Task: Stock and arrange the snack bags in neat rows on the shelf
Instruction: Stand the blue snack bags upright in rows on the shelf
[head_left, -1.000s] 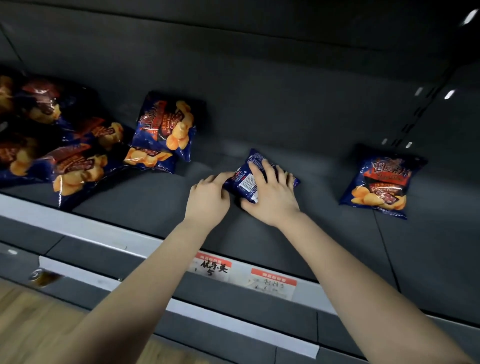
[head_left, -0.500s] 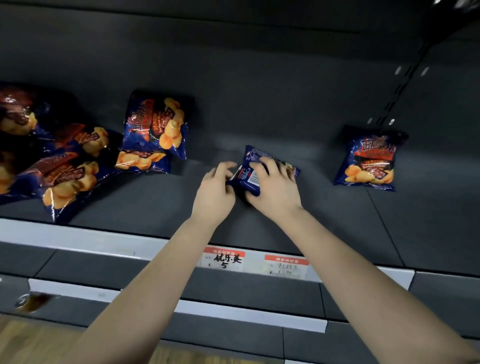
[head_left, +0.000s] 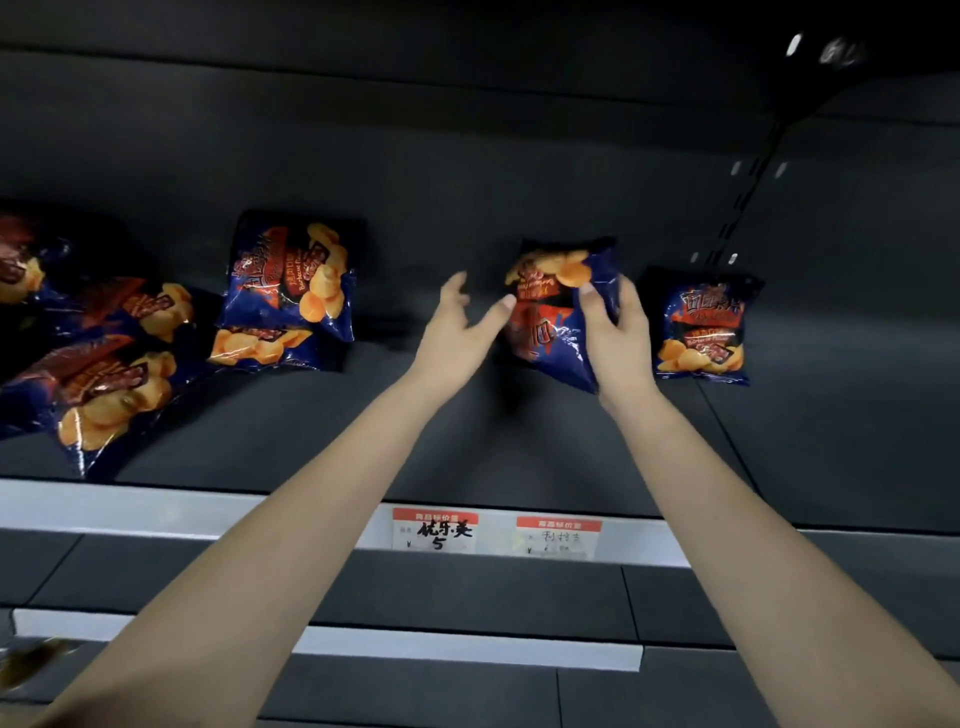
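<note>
A blue snack bag (head_left: 550, 317) with orange chips printed on it is raised off the dark shelf (head_left: 467, 426), upside down with its front facing me. My right hand (head_left: 615, 338) grips its right side. My left hand (head_left: 457, 332) is spread just left of it, the thumb tip touching the bag's left edge. Another blue bag (head_left: 701, 327) stands upright against the back wall to the right. To the left one bag (head_left: 291, 280) leans upright over a flat one (head_left: 260, 345).
Several more blue bags (head_left: 98, 364) lie jumbled at the far left of the shelf. Two price tags (head_left: 434, 530) sit on the white front rail (head_left: 130, 506). A slotted upright (head_left: 748, 192) runs up the back wall at the right.
The bag lay face down on the shelf under both hands. It has been lifted and turned front side toward me, and my left hand has spread its fingers and come away from it.
</note>
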